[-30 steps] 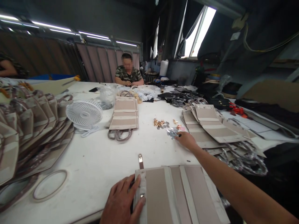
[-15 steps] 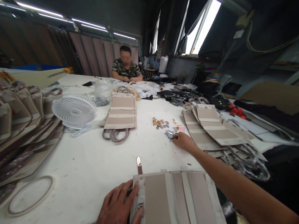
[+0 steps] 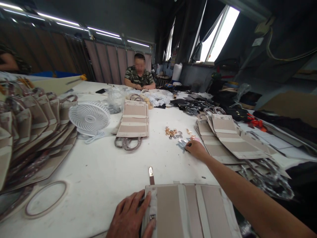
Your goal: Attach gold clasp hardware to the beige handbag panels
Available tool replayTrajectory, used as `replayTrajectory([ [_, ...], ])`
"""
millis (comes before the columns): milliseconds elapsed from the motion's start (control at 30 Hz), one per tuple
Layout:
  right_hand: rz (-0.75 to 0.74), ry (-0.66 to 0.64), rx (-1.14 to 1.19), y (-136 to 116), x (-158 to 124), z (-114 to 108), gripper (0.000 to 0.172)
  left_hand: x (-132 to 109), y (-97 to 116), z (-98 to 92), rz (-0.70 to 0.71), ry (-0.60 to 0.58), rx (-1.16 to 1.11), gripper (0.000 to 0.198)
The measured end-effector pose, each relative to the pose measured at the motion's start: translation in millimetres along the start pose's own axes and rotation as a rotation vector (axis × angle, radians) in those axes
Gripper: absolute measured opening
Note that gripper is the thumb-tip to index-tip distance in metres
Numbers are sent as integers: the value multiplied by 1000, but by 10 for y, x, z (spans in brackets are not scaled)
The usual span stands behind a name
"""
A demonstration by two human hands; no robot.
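A flat beige unfinished handbag [image 3: 170, 211] lies in front of me at the bottom of the view. My left hand [image 3: 130, 215] grips its left edge, thumb beside a small metal clasp fitting [image 3: 153, 217]. Past the bag's far edge sticks out a brown strap with a shiny metal tip [image 3: 151, 172]. My right hand [image 3: 196, 150] reaches forward, fingers pinched together at a small pile of grey metal plates [image 3: 181, 144]. What the fingertips hold is hidden. Close to that pile lie gold-coloured fittings [image 3: 170, 131].
Stacked beige bag pieces stand at left [image 3: 42, 132], middle [image 3: 135, 119] and right [image 3: 230, 138]. A white fan [image 3: 89, 117] and a tape roll [image 3: 46, 200] are on the left. Across the white table [image 3: 104, 175] sits a co-worker [image 3: 140, 76], near plastic wrap and black pieces.
The view has shifted a little to the left, so things appear farther right. My right hand stays at the grey plates, and my left hand keeps its place on the bag.
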State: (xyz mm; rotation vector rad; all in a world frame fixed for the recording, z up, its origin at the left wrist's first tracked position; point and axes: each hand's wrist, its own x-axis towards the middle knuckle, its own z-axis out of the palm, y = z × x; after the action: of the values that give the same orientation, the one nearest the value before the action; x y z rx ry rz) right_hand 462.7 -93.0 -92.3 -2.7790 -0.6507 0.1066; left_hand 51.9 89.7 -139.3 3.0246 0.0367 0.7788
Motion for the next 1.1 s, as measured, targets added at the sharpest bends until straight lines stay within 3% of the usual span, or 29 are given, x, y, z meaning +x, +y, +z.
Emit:
replayTrajectory([
  [133,26,35,16,-35,37,10,26,2,18,-40,-19,-22,0,63],
  [467,86,9,17,-150,114,73,15,10,73,-87,-54,-39,-34,63],
  [1100,9,-26,18,-129,-192,-21,22,19,190,-203,-149,-117,-111,58],
])
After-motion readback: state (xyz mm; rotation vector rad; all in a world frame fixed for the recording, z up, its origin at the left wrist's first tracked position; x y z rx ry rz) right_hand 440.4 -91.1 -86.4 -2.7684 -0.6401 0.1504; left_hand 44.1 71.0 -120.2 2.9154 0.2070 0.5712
